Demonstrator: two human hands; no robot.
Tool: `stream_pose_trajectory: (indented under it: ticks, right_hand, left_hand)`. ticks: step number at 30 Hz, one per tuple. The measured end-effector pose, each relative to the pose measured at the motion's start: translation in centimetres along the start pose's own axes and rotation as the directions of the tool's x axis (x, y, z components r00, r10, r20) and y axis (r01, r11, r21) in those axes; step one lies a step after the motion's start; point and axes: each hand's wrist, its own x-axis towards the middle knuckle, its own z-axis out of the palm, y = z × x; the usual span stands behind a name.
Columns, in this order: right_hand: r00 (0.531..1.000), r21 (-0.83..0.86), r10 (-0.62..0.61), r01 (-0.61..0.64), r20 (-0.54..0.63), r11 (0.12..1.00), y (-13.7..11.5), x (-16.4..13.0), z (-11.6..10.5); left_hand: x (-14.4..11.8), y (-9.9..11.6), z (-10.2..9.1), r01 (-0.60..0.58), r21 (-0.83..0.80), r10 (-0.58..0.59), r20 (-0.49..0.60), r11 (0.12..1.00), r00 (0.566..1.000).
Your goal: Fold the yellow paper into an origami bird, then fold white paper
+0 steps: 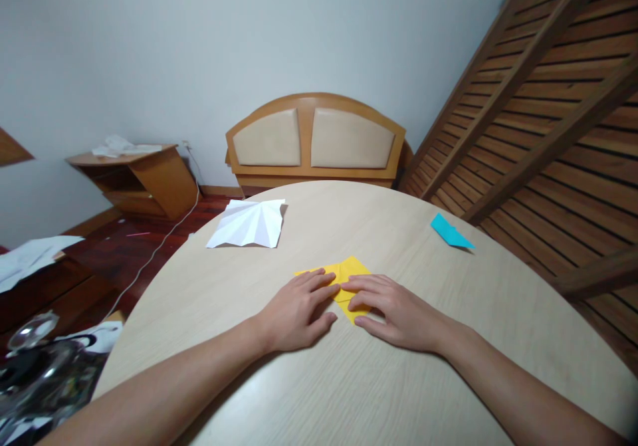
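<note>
A folded yellow paper point(349, 274) lies flat on the round light-wood table point(349, 379). My left hand point(298, 308) lies palm down on its left part, with the fingertips pressing the paper. My right hand point(399, 313) covers its right and lower part, fingers flat and pointing left. The fingertips of the two hands nearly meet over the middle of the paper. Neither hand lifts the paper; both press it onto the table.
A creased white paper point(249, 225) lies at the table's far left, a small blue folded paper point(451, 232) at the far right. Beyond the table stand a wooden headboard point(314, 141), a slatted bed frame point(548, 100) and a small wooden stand point(139, 177). Clutter point(44, 359) sits lower left.
</note>
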Motion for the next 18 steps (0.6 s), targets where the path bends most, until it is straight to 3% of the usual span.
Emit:
stream_pose_trajectory:
  ticks: [11,18]
  right_hand:
    - [0.995,-0.035,-0.082,0.08,-0.057,0.996,0.5,0.4,0.6]
    - [0.977,0.252,0.158,-0.118,-0.145,0.961,-0.6,0.9,1.0]
  left_hand:
    - [0.0,0.0,0.2,0.002,-0.017,-0.004,-0.071,1.0,0.997]
    - [0.8,-0.3,0.0,-0.036,-0.037,0.03,-0.165,0.999,0.986]
